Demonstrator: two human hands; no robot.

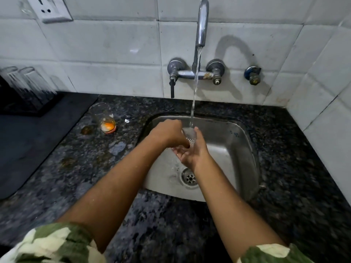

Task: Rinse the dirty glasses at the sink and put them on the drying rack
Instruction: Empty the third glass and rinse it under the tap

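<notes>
Over the steel sink point(239, 149) both hands hold one clear glass point(189, 134) under the running stream from the tap point(202, 25). My left hand point(169, 134) curls over the glass from the left. My right hand point(191, 152) cups it from below and the right, fingers curled round it. Water pours into the glass mouth. A dirty glass point(104, 118) with orange residue at its bottom stands on the granite counter left of the sink. Two clean glasses point(24, 84) stand upside down on the black drying rack point(11, 103) at far left.
A dark mat point(28, 145) lies on the counter below the rack. The tap's two valves point(195, 71) and a third wall valve point(253, 75) sit above the sink. The drain point(190, 177) is near the sink's front. A wall socket point(49, 8) is at upper left.
</notes>
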